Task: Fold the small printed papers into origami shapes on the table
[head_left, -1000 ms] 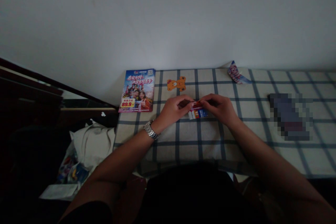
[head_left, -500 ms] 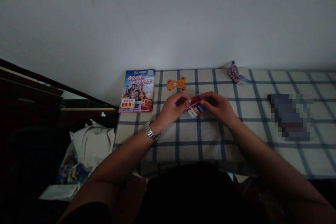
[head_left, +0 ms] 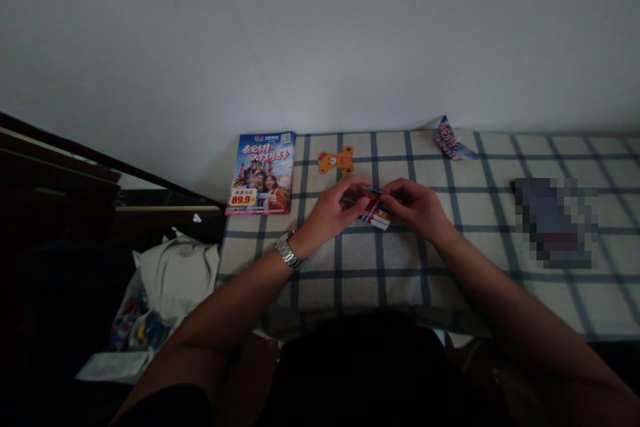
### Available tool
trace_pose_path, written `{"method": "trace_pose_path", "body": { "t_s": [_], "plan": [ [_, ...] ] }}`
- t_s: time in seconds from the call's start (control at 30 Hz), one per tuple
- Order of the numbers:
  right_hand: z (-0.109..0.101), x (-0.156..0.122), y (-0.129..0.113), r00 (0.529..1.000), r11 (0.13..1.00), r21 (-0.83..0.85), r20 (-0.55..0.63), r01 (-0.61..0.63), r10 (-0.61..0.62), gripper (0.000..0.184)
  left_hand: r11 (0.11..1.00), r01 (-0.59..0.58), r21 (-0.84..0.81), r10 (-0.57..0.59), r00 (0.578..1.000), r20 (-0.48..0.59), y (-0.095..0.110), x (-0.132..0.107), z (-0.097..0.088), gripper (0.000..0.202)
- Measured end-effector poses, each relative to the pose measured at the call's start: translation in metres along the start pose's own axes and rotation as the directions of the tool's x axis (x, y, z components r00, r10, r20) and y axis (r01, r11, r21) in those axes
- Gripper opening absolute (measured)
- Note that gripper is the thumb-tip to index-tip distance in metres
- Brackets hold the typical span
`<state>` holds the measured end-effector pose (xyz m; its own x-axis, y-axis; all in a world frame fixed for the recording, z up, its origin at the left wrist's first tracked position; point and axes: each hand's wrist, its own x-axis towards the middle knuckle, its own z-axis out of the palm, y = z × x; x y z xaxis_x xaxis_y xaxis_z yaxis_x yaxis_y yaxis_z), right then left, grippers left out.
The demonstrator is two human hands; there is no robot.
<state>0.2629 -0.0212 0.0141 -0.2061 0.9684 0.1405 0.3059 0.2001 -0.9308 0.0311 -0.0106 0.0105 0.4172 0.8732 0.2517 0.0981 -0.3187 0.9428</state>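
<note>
Between my hands is a small folded piece of printed paper [head_left: 379, 214], coloured purple, white, blue and orange. My left hand [head_left: 337, 209] is closed on its left side, thumb and fingertips pinching it; a metal watch [head_left: 289, 251] circles that wrist. From the other side my right hand [head_left: 416, 207] pinches the paper's upper right part. My fingers partly cover the folds. Beyond my left hand lies an orange teddy bear picture [head_left: 336, 161] on the checked cloth. To its left rests a stack of printed flyers [head_left: 262, 175].
A checked cloth [head_left: 360, 283] covers the table, which meets a pale wall [head_left: 350, 40]. At the back stands a folded flyer piece [head_left: 450, 140]. A pixelated dark flat object [head_left: 553, 223] lies to the right. Bags [head_left: 177, 273] sit low on the left beside dark furniture.
The folded paper has turned and shifted slightly right between my fingers, showing more purple. My left fingers have lifted and spread a little. Everything else stays put.
</note>
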Motion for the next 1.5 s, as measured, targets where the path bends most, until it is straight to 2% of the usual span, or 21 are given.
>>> {"method": "trace_pose_path", "body": {
  "t_s": [0.1, 0.2, 0.43, 0.53, 0.67, 0.9, 1.17, 1.5],
  "plan": [
    [0.0002, -0.0006, -0.0010, 0.999, 0.998, -0.060, 0.032, 0.021, -0.019, 0.021, 0.996, -0.057, 0.066, 0.056, 0.998, 0.017, 0.0029, -0.0006, -0.0006, 0.020],
    [0.0013, -0.0009, -0.0030, 0.999, 0.998, -0.067, 0.028, 0.017, -0.016, 0.023, 0.995, -0.058, 0.086, 0.057, 0.998, 0.008, 0.0027, -0.0006, -0.0015, 0.014],
    [0.0006, 0.0019, -0.0084, 0.997, 0.993, 0.114, -0.056, -0.044, 0.051, 0.037, 0.996, -0.060, 0.068, 0.070, 0.986, -0.154, -0.0038, 0.0011, -0.0050, 0.013],
    [-0.0001, 0.0032, -0.0072, 0.995, 0.985, 0.163, -0.066, -0.059, 0.070, 0.038, 0.997, -0.060, 0.053, 0.068, 0.981, -0.184, -0.0042, 0.0014, -0.0062, 0.014],
    [-0.0005, 0.0033, -0.0032, 0.994, 0.985, 0.166, -0.089, -0.043, 0.058, 0.037, 0.996, -0.068, 0.056, 0.077, 0.979, -0.189, -0.0031, 0.0010, -0.0056, 0.013],
    [-0.0027, 0.0014, -0.0015, 0.993, 0.998, 0.057, -0.117, -0.003, 0.010, 0.030, 0.987, -0.114, 0.115, 0.135, 0.970, -0.203, 0.0010, 0.0007, -0.0056, 0.009],
    [-0.0032, 0.0025, -0.0012, 0.994, 0.982, 0.186, -0.090, -0.041, 0.059, 0.031, 0.988, -0.109, 0.113, 0.130, 0.971, -0.199, 0.0008, 0.0006, -0.0064, 0.012],
    [-0.0050, 0.0021, -0.0097, 0.989, 0.994, 0.108, -0.137, -0.034, 0.049, 0.032, 0.990, -0.114, 0.085, 0.130, 0.971, -0.201, 0.0012, 0.0013, -0.0069, 0.014]
  ]
}}
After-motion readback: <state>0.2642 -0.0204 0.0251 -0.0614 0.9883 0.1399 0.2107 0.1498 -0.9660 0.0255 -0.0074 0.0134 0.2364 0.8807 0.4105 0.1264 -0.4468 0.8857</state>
